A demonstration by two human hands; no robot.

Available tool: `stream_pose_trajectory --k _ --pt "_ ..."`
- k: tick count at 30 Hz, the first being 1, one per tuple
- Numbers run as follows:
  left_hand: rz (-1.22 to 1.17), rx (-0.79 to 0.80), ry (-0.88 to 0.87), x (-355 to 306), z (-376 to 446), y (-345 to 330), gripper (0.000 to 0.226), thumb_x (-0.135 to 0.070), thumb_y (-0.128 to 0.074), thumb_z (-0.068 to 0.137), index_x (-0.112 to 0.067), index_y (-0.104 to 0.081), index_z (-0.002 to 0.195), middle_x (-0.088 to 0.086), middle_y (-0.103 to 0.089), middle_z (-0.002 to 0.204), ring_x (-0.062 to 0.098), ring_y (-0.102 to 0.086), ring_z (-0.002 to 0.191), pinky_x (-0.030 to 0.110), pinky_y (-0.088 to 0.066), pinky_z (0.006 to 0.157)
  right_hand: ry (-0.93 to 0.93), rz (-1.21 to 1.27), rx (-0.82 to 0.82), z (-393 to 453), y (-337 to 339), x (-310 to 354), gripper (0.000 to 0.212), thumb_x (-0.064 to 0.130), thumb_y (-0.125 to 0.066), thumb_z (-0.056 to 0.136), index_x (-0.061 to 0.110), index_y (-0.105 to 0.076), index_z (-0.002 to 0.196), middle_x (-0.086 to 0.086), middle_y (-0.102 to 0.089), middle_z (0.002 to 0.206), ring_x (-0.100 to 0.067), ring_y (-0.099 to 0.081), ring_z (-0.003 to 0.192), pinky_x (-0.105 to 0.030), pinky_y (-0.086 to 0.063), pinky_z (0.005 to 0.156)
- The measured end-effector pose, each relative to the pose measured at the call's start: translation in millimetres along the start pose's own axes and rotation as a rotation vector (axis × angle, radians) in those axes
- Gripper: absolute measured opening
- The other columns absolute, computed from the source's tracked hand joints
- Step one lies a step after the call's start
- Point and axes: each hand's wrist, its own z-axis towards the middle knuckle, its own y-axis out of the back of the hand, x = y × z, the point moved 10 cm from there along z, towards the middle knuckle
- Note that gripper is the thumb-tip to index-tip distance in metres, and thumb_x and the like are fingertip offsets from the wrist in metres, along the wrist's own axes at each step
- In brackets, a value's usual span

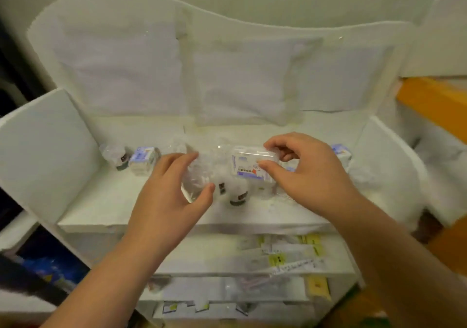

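— Left hand (171, 188): what is it doing?
— It grips the left end of the clear plastic bag (202, 173), just left of the frame's centre. Its fingers curl over the top and the thumb presses in from below.
— And the right hand (303, 173)?
— It is right of centre, with thumb and forefinger pinching the right end of a white box (249, 163) with blue print. I cannot tell whether plastic lies between the fingers and the box, because the film is too glossy.
— Where does the bag sit?
— On the white surface (113, 201), mid-frame, stretched between both hands. Two small white bottles (237, 193) with dark bands appear to lie inside it, just below the box and side by side.
— Anything else around?
— At centre left a second box (144, 159) sits beside another bottle (120, 159), both well apart from the bag. A third box (341, 152) peeks out behind the right hand. In the lower part of the frame, shelves (202, 259) hold packets (313, 246) with yellow labels.
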Motion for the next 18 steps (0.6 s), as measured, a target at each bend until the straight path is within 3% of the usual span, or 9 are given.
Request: stream_pose_trajectory --k 6,11,18 --pt "-0.049 0.081 -0.108 -124.6 -49.2 -47.8 0.06 -0.048 -0.068 0.079 -0.034 -0.049 0.134 -0.02 -0.043 0.125 0.004 -0.051 0.107 0.029 -0.048 0.09 -0.073 0.002 -0.079 -100.2 107.2 -40.9 0.025 0.029 -0.075 0.083 0.031 -0.068 0.107 0.021 -0.064 0.098 0.001 -0.058 0.094 -0.014 -0.047 0.085" --pt "-0.097 0.148 -0.198 -215.1 -83.8 -88.7 0.059 -0.052 -0.067 0.078 -0.038 -0.048 0.133 -0.023 -0.041 0.121 0.001 -0.05 0.103 0.025 -0.047 0.085 -0.155 -0.022 -0.159 -172.1 189.0 -72.0 0.029 0.033 -0.075 0.083 0.038 -0.064 0.109 0.026 -0.063 0.099 0.005 -0.058 0.095 -0.008 -0.046 0.079" --pt "-0.206 0.269 -0.376 -342.9 -107.9 -149.3 0.057 -0.051 -0.067 0.078 -0.042 -0.047 0.131 -0.022 -0.044 0.123 -0.002 -0.049 0.108 0.029 -0.052 0.086 -0.25 -0.13 -0.294 -248.9 304.0 -118.7 0.032 0.031 -0.074 0.084 0.032 -0.065 0.114 0.021 -0.064 0.101 0.0 -0.061 0.093 -0.017 -0.053 0.078"
